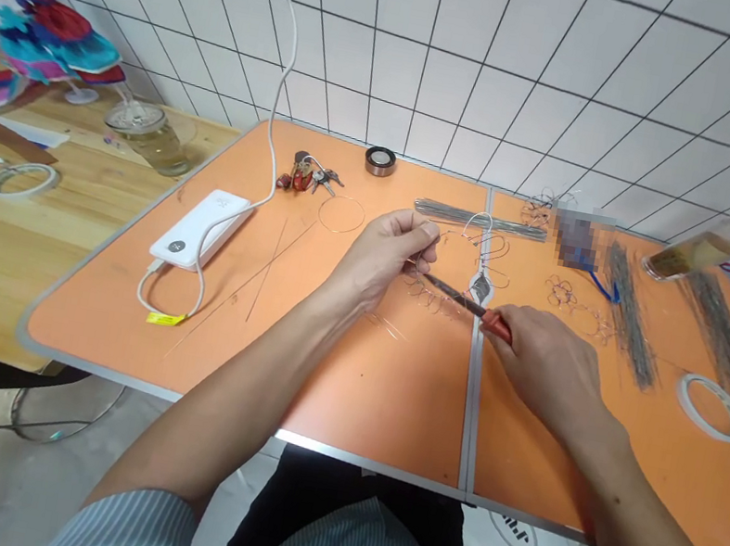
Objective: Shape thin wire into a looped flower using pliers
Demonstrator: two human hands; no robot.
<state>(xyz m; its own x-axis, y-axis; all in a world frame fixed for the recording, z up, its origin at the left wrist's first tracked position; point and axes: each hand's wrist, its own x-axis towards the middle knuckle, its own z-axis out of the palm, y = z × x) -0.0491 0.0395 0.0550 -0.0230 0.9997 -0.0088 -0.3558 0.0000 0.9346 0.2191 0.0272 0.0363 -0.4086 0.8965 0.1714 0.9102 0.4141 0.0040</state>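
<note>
Wire loops (440, 294) are being pinched between the thumb and fingers of the left hand (382, 257), while a red-handled tool (495, 325) is being clenched in the right hand (545, 371), its slim black shaft being pointed at the loops between the two grips. A dark leaf-shaped wire piece (479, 286) is being held among the loops, just right of the left hand's grip and above an orange aluminium-edged table (383, 408). Directly beyond the grip, a bundle of straight wires (480, 221) is being left lying on the table, and a small wire flower (563, 292) is being left just beyond the right hand. Left of the grip, a white power bank (200, 228), a set of keys (308, 174) and a thin wire ring (342, 212) are being left lying, and right of the right hand, a long wire bundle (630, 315) and a roll of tape (712, 408) are being left likewise.
</note>
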